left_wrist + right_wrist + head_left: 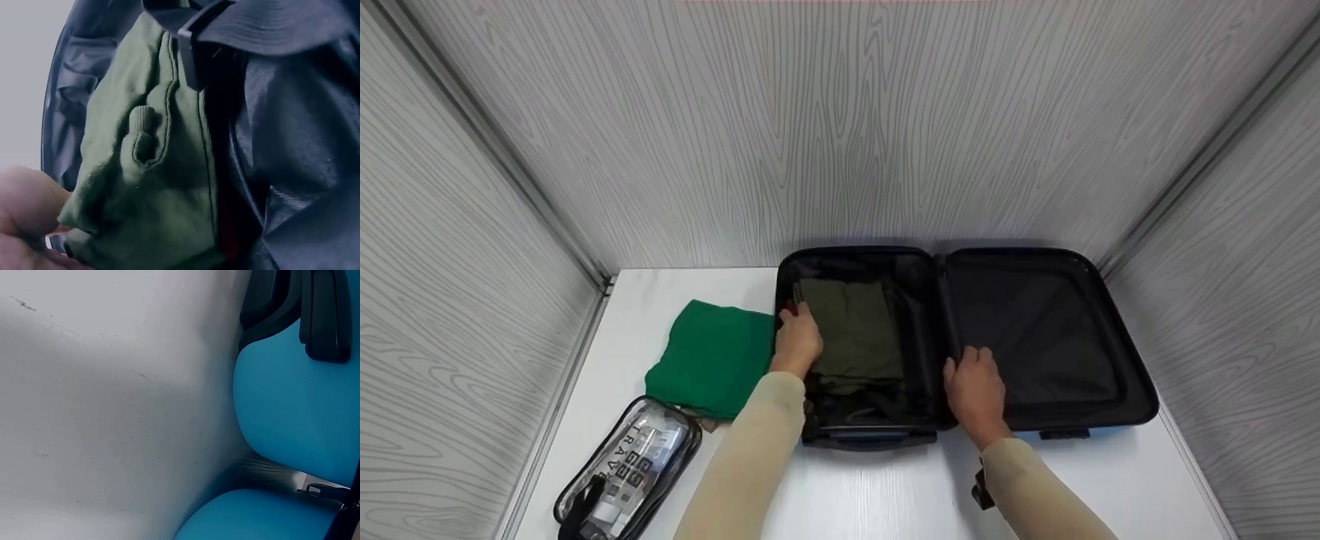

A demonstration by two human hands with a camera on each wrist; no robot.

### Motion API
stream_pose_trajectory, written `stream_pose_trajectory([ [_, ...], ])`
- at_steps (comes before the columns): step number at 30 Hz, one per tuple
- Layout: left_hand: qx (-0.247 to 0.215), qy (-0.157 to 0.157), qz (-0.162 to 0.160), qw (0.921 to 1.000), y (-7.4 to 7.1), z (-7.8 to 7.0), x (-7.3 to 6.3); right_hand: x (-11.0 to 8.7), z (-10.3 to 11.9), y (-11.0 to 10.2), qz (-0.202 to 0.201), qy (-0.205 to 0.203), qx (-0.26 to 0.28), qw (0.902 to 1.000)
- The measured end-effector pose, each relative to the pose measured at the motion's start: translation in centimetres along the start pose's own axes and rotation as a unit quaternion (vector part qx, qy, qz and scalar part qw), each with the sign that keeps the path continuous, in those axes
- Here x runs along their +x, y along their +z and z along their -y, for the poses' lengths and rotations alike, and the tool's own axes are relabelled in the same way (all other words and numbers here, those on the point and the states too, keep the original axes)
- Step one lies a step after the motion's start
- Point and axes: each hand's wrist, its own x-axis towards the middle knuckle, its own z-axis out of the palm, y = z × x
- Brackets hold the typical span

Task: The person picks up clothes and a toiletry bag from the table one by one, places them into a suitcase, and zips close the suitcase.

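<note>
A blue suitcase (1136, 375) with a black interior lies unfolded, its two halves side by side. In its left half is a folded olive-green garment (855, 326), whose seams show in the left wrist view. My left hand (797, 341) grips the garment's left edge, with a bit of red beside the fingers. At the inner edge of the right half, my right hand (979, 394) holds the rim, thumb to the left and fingers to the right. The right wrist view shows mostly the suitcase's blue outer shell (298, 399).
A folded green cloth (712, 360) lies left of the suitcase, over something brownish. Nearer me is a clear travel pouch (641, 457) with black trim and small items inside. A black strap (275, 25) crosses above the garment. Grey wood-grain panels (840, 135) enclose the white table (870, 495).
</note>
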Motion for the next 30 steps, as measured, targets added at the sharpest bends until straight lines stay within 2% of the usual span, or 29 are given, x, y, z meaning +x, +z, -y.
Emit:
stream_pose_trajectory([
  [4,0.079,0.028,0.013,0.9964,-0.1,-0.7,-0.9,0.0,0.0,-0.1,0.014,0.009,0.011,0.9998],
  [7,0.154,0.058,0.029,0.9860,-0.3,-1.4,-1.9,0.0,-0.1,0.0,0.013,0.010,0.012,0.9998],
  [10,0.179,0.081,0.060,0.9786,-0.5,-1.9,-3.0,0.0,-0.1,0.1,0.004,0.005,0.013,0.9999],
  [15,0.158,0.087,0.112,0.9772,-0.4,-1.5,-4.1,0.2,-0.3,0.4,0.000,0.002,0.011,0.9999],
  [20,0.146,0.070,0.149,0.9755,0.1,-0.2,-4.1,0.1,-0.3,0.3,0.011,0.004,-0.002,0.9999],
  [24,0.117,0.060,0.176,0.9754,0.3,0.6,-3.8,0.2,-0.2,0.2,0.022,0.009,0.000,0.9997],
  [27,0.097,0.055,0.185,0.9764,0.2,0.9,-3.7,0.2,-0.1,0.1,0.025,0.011,0.004,0.9996],
  [30,0.089,0.054,0.177,0.9787,-0.1,1.1,-3.7,0.2,-0.1,0.1,0.024,0.010,0.004,0.9997],
])
